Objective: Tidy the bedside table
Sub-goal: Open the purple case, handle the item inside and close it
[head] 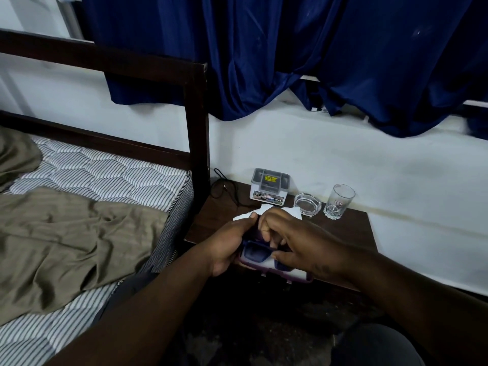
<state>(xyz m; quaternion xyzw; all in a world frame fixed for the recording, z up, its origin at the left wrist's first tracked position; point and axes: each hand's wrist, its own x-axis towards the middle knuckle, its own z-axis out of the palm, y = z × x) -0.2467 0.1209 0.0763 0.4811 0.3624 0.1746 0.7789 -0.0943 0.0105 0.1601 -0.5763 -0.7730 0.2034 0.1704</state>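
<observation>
Both hands meet over the front of the dark wooden bedside table (351,228). My left hand (229,244) and my right hand (293,241) grip a pair of dark blue sunglasses (254,253) above a purple-edged case with a white lining (298,276). A white sheet of paper (264,210) lies on the table just behind my fingers. At the back of the table stand a small grey organiser box (269,187), a clear glass ashtray (307,204) and an upright drinking glass (339,202).
A black cable (224,187) lies at the table's back left corner. The dark bed frame (198,143) stands against the table's left side, with a striped mattress and an olive sheet (66,241). Blue curtains (290,54) hang above the white wall.
</observation>
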